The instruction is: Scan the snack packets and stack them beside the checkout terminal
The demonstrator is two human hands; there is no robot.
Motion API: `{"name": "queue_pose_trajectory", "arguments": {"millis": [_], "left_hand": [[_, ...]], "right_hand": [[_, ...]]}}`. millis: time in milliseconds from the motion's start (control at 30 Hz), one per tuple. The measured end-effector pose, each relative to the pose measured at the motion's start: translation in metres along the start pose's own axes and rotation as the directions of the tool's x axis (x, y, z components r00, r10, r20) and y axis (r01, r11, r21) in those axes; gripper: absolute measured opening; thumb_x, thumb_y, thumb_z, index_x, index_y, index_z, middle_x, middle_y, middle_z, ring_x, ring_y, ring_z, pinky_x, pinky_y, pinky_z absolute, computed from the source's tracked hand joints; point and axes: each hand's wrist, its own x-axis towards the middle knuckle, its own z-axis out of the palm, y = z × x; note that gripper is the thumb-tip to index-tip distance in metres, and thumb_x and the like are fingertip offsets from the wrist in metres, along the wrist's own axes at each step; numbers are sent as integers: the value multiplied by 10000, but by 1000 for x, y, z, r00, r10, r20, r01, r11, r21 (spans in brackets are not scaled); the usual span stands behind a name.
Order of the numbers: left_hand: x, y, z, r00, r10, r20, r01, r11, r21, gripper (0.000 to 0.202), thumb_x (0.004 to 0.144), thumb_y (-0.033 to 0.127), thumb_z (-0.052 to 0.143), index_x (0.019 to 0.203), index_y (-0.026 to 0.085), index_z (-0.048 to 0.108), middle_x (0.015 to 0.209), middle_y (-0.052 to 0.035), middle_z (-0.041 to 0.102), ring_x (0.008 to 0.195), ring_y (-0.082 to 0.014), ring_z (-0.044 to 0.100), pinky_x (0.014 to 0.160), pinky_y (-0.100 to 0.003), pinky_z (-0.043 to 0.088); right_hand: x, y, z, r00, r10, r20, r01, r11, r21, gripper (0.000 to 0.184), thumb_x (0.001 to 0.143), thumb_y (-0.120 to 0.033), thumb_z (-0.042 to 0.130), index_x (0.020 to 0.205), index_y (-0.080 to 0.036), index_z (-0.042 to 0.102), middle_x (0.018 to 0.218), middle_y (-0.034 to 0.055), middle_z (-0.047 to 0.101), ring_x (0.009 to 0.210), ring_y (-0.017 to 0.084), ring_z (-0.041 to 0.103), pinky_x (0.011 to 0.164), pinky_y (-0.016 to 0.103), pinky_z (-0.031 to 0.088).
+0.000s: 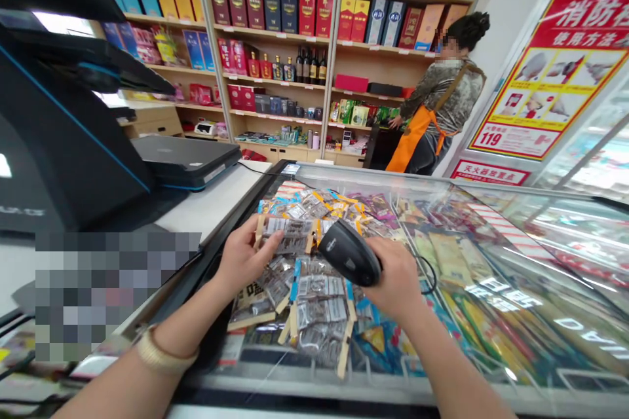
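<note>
My left hand pinches a small flat snack packet with silver and tan print, lifting it just above a pile of similar packets inside an open chest freezer. My right hand is wrapped round the handle of a black barcode scanner, whose head points left at the packet, a few centimetres from it. A black cable runs from the scanner behind my right hand. A pale band sits on my left wrist.
The freezer's glass lid covers colourful packets to the right. A black till screen and a flat black device stand on the counter at left. A person in an orange apron stands by shelves of boxes and bottles. A red and yellow poster hangs at right.
</note>
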Motion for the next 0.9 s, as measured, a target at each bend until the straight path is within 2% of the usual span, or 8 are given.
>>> {"name": "queue_pose_trajectory", "arguments": {"millis": [333, 633, 767, 900], "left_hand": [[5, 2, 4, 999, -44, 8, 44, 998, -36, 291, 777, 447, 604, 905, 188, 629, 727, -12, 621, 658, -155, 549, 656, -258, 481], [7, -1, 4, 999, -45, -2, 44, 995, -90, 302, 783, 455, 590, 882, 173, 635, 735, -16, 642, 625, -150, 539, 621, -251, 459], [8, 0, 4, 999, -44, -10, 43, 995, -91, 297, 772, 457, 595, 850, 172, 632, 733, -17, 637, 657, -155, 545, 649, -255, 465], [6, -1, 7, 997, -70, 18, 72, 981, -181, 268, 765, 440, 618, 850, 186, 623, 734, -11, 623, 661, -152, 550, 629, -245, 471]], "right_hand": [[0, 2, 6, 997, -21, 69, 24, 999, -44, 274, 642, -222, 556, 898, -213, 652, 794, 53, 685, 752, 222, 616, 669, 324, 417], [-2, 10, 12, 997, -68, 27, 69, 996, -61, 278, 643, -230, 567, 907, -202, 650, 814, 60, 700, 772, 233, 635, 686, 330, 442], [-2, 10, 11, 997, -80, 13, 81, 994, -67, 253, 668, -251, 566, 903, -201, 648, 811, 63, 698, 761, 230, 631, 675, 329, 438], [-1, 10, 11, 996, -83, 21, 85, 993, -82, 242, 664, -250, 567, 891, -209, 642, 777, 54, 681, 751, 225, 617, 666, 323, 431]]}}
